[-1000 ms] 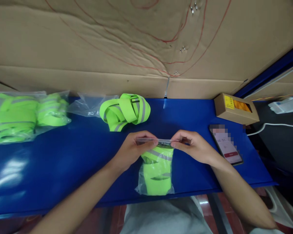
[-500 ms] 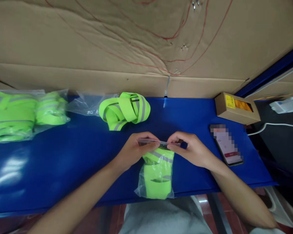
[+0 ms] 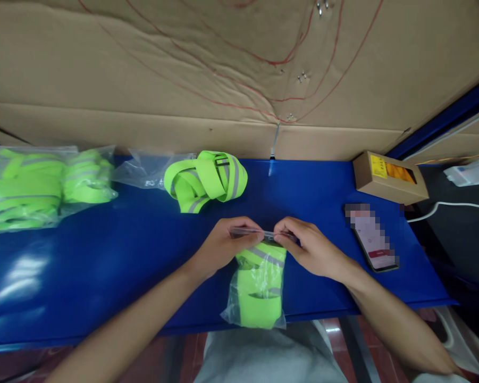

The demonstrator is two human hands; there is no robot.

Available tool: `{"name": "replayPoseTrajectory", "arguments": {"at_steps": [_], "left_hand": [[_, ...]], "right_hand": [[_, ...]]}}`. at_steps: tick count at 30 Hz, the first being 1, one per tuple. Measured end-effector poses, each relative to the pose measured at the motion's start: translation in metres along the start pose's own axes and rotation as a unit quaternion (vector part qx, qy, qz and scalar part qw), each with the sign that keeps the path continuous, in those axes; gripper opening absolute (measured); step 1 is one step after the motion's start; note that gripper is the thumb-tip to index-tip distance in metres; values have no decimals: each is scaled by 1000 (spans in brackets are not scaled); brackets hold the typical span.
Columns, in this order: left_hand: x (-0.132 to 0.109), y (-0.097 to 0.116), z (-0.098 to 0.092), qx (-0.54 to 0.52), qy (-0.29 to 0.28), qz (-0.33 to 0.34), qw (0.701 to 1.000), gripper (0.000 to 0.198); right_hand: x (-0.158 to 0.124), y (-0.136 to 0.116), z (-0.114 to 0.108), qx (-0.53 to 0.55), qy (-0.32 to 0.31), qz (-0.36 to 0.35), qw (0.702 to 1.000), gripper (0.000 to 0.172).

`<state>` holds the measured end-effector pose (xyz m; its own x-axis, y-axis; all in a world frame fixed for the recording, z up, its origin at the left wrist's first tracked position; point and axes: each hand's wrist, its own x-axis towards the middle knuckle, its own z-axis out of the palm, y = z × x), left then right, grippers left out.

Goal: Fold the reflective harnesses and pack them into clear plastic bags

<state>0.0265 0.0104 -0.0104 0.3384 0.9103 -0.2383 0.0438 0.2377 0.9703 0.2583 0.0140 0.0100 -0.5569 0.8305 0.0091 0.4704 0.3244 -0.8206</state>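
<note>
A clear plastic bag (image 3: 233,298) with a folded neon-yellow reflective strap (image 3: 260,311) inside lies at the table's front edge, its top edge raised toward me. My left hand (image 3: 227,242) pinches that top edge between thumb and fingers on the left. On the right, my right hand (image 3: 309,242) pinches the same edge, a short gap from the left thumb. Just beyond the hands sits a loose coil of neon-yellow reflective strap (image 3: 203,181) with a black buckle. An unfilled clear bag (image 3: 139,173) lies partly behind this coil.
Bagged neon straps (image 3: 22,186) are piled at the far left of the blue table (image 3: 115,255). To the right lie a phone (image 3: 372,239) and a small cardboard box (image 3: 386,178) with orange contents. A cardboard wall (image 3: 163,74) closes off the back; a white cable (image 3: 450,204) runs at right.
My right hand's fingers have shifted slightly along the bag's top edge, closer to the left thumb. Both hands keep their pinch; the whole view has drifted a little.
</note>
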Motion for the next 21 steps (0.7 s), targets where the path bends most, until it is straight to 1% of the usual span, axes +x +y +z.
{"name": "replayPoseTrajectory", "arguments": {"at_steps": [4, 7, 11, 14, 16, 19, 21], "left_hand": [[-1, 4, -2, 12, 18, 8, 1000, 26], [-1, 6, -4, 24, 32, 17, 999, 25], [-1, 6, -5, 26, 42, 21, 999, 26], [0, 4, -6, 19, 39, 18, 999, 24], [1, 3, -7, 15, 34, 19, 999, 23], [2, 2, -6, 15, 24, 13, 1000, 23], [2, 1, -5, 16, 12, 7, 1000, 24]], "right_hand": [[1, 5, -11, 51, -11, 32, 998, 14], [1, 6, -15, 59, -7, 55, 997, 15], [1, 4, -10, 18, -2, 47, 999, 13], [1, 4, -6, -4, 7, 38, 999, 13], [1, 5, -6, 6, 5, 40, 999, 13], [3, 8, -6, 51, -3, 46, 998, 9], [4, 9, -4, 89, -8, 58, 994, 11]]}}
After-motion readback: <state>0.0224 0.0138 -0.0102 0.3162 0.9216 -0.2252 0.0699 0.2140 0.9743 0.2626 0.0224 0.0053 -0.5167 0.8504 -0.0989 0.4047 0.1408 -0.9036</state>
